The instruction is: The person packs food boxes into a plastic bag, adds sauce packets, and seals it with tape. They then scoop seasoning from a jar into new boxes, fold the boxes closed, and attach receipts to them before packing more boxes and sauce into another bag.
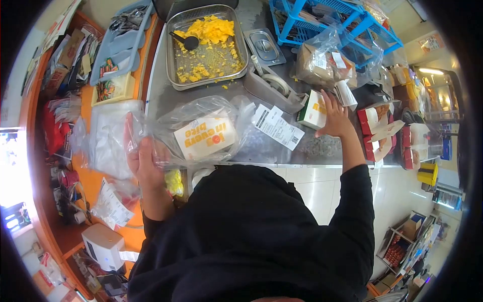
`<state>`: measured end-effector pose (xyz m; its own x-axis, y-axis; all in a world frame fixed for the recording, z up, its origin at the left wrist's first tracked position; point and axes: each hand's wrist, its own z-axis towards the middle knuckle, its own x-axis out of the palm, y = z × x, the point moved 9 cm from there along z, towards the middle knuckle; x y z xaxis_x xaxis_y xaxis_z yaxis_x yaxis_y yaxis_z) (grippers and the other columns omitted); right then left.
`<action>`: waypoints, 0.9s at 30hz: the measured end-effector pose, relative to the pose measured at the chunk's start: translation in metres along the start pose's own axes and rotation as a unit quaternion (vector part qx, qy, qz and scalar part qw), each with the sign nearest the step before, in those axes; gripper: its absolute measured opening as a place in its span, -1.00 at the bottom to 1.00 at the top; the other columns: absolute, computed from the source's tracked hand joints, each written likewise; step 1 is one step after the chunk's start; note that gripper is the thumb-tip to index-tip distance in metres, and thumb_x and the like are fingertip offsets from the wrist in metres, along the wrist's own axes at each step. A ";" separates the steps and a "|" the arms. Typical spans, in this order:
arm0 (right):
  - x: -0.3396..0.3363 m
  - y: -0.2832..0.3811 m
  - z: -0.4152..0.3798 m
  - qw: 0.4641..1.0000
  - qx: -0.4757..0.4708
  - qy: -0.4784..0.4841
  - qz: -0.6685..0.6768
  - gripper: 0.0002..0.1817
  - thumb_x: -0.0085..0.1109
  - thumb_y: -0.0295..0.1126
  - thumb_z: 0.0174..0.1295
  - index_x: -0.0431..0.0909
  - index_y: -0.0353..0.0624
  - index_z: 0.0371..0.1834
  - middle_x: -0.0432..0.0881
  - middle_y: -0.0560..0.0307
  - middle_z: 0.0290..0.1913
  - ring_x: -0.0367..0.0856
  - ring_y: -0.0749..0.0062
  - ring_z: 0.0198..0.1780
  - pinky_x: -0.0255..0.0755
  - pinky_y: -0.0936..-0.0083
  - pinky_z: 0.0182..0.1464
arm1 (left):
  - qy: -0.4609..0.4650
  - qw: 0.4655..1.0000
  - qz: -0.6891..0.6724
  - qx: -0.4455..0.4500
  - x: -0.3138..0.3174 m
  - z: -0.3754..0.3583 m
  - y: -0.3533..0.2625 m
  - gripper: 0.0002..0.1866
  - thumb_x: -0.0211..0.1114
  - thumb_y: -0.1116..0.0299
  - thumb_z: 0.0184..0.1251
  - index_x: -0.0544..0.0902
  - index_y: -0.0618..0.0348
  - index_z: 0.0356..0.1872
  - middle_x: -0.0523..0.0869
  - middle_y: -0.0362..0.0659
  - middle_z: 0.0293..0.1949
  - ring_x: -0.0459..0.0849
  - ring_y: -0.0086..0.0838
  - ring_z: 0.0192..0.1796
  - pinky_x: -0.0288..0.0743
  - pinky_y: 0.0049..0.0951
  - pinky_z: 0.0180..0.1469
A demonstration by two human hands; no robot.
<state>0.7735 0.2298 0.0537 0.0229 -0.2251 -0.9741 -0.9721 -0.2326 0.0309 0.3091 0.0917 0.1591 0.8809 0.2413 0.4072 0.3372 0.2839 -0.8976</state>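
Note:
My left hand (145, 157) is closed on the edge of a clear plastic bag (168, 118). Inside the bag lies a white carton (205, 136) with orange and yellow print, resting on the metal counter. My right hand (336, 118) spans the right end of a small white and green box (313, 109) with yellow print, thumb at its near edge and fingers at its far edge. Between the two hands a printed receipt (278, 128) lies flat, its left end beside the bag. A grey tape dispenser (269, 90) stands just behind the receipt.
A metal tray (173, 60) with yellow shreds and a black scoop sits at the back left. Behind the dispenser is a steel lid (265, 46). Bagged packages (317, 63) and blue baskets (297, 30) stand back right, red food boxes (375, 128) right. An orange shelf (136, 236) runs along the left.

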 end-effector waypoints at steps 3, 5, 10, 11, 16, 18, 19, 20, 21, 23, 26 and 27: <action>0.020 -0.017 0.005 0.993 0.040 0.109 -0.009 0.46 0.64 -0.14 -0.56 -0.19 0.14 0.53 0.09 -0.31 0.43 0.05 -0.30 0.43 -0.02 -0.08 0.41 | -0.004 1.000 0.012 0.000 0.006 0.000 0.002 -0.38 -0.07 0.48 0.50 -0.07 0.11 0.50 0.27 -0.34 -0.65 0.20 -0.67 -0.65 0.22 -0.59 -0.59; 0.030 -0.027 0.009 0.999 -0.017 0.038 0.012 0.44 0.61 -0.18 -0.52 -0.20 0.13 0.53 0.06 -0.38 0.43 0.07 -0.34 0.41 0.00 -0.06 0.40 | -0.011 1.000 0.016 0.000 0.006 -0.001 0.002 -0.38 -0.06 0.47 0.50 -0.07 0.11 0.50 0.27 -0.34 -0.65 0.20 -0.67 -0.65 0.21 -0.59 -0.58; 0.028 -0.043 -0.001 1.000 0.013 -0.005 -0.004 0.40 0.59 -0.22 -0.50 -0.17 0.05 0.53 0.12 -0.37 0.39 0.12 -0.38 0.37 0.07 -0.08 0.36 | -0.028 0.999 0.017 -0.010 0.001 -0.003 0.002 -0.38 -0.05 0.47 0.50 -0.07 0.11 0.50 0.26 -0.35 -0.65 0.20 -0.67 -0.65 0.20 -0.59 -0.59; 0.029 -0.047 -0.003 0.999 0.042 0.020 0.005 0.39 0.59 -0.22 -0.50 -0.15 0.03 0.52 0.14 -0.36 0.38 0.14 -0.37 0.36 0.09 -0.09 0.35 | -0.028 0.999 0.013 -0.012 0.001 -0.003 0.002 -0.37 -0.05 0.46 0.50 -0.07 0.11 0.50 0.25 -0.35 -0.66 0.20 -0.67 -0.65 0.20 -0.59 -0.59; 0.033 -0.060 -0.020 0.993 0.088 0.004 0.081 0.33 0.56 -0.29 -0.53 -0.04 -0.03 0.49 0.24 -0.27 0.32 0.26 -0.21 0.32 0.18 0.03 0.33 | -0.029 0.999 -0.001 -0.022 -0.004 -0.007 0.006 -0.37 0.00 0.45 0.48 -0.04 0.13 0.49 0.29 -0.34 -0.67 0.25 -0.67 -0.66 0.24 -0.57 -0.57; 0.028 -0.054 -0.032 0.981 0.045 -0.017 0.186 0.30 0.54 -0.32 -0.55 0.01 -0.07 0.47 0.26 -0.25 0.30 0.28 -0.14 0.32 0.20 0.12 0.34 | -0.027 0.999 0.004 -0.029 -0.008 -0.011 0.005 -0.37 -0.01 0.44 0.49 -0.03 0.12 0.49 0.28 -0.35 -0.68 0.24 -0.67 -0.67 0.25 -0.58 -0.58; 0.024 -0.047 -0.037 0.975 0.042 -0.019 0.216 0.31 0.51 -0.41 -0.61 0.04 -0.11 0.47 0.30 -0.13 0.30 0.26 0.06 0.36 0.13 0.30 0.40 | -0.027 0.999 0.009 -0.032 -0.008 -0.010 0.004 -0.38 -0.01 0.44 0.49 -0.02 0.11 0.49 0.26 -0.35 -0.69 0.23 -0.67 -0.67 0.25 -0.58 -0.58; 0.020 -0.039 -0.041 0.968 0.011 -0.022 0.249 0.31 0.51 -0.37 -0.59 0.02 -0.12 0.47 0.29 -0.12 0.30 0.24 0.05 0.36 0.10 0.28 0.40 | -0.026 0.999 0.015 -0.033 -0.009 -0.010 0.003 -0.39 -0.01 0.43 0.49 0.00 0.10 0.49 0.25 -0.36 -0.70 0.22 -0.67 -0.68 0.25 -0.59 -0.59; 0.016 -0.032 -0.045 0.959 -0.022 -0.024 0.283 0.31 0.52 -0.33 -0.58 0.01 -0.14 0.48 0.28 -0.12 0.31 0.23 0.04 0.37 0.08 0.26 0.41 | -0.025 0.999 0.021 -0.040 -0.012 -0.011 0.004 -0.38 -0.01 0.43 0.49 -0.02 0.10 0.49 0.25 -0.35 -0.70 0.22 -0.67 -0.68 0.25 -0.58 -0.59; -0.005 -0.004 -0.051 0.926 -0.060 -0.012 0.372 0.33 0.52 -0.32 -0.58 -0.01 -0.20 0.48 0.27 -0.04 0.30 0.20 0.13 0.38 0.00 0.31 0.43 | -0.025 0.998 0.036 -0.052 -0.018 -0.012 0.006 -0.36 -0.01 0.42 0.49 -0.05 0.09 0.50 0.25 -0.35 -0.71 0.23 -0.66 -0.68 0.26 -0.57 -0.58; -0.076 0.079 -0.055 0.883 -0.128 0.004 0.452 0.34 0.56 -0.30 -0.55 -0.03 -0.23 0.48 0.20 -0.06 0.37 0.13 0.16 0.43 -0.02 0.34 0.44 | -0.003 0.997 0.038 -0.071 -0.025 -0.015 0.016 -0.46 -0.01 0.42 0.49 0.11 0.17 0.44 0.28 -0.34 -0.69 0.24 -0.66 -0.67 0.28 -0.55 -0.56; -0.105 0.115 -0.055 0.844 -0.185 0.000 0.504 0.36 0.58 -0.24 -0.53 -0.06 -0.22 0.49 0.18 -0.08 0.39 0.10 0.15 0.45 -0.04 0.31 0.45 | 0.010 0.997 0.037 -0.072 -0.023 -0.016 0.017 -0.46 -0.01 0.41 0.50 0.11 0.17 0.44 0.29 -0.35 -0.68 0.24 -0.67 -0.66 0.29 -0.55 -0.56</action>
<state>0.6724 0.1742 0.1719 -0.7719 -0.4851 -0.4109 -0.3582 -0.2020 0.9115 0.2998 0.0761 0.1323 0.9111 0.2369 0.3372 0.3143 0.1299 -0.9404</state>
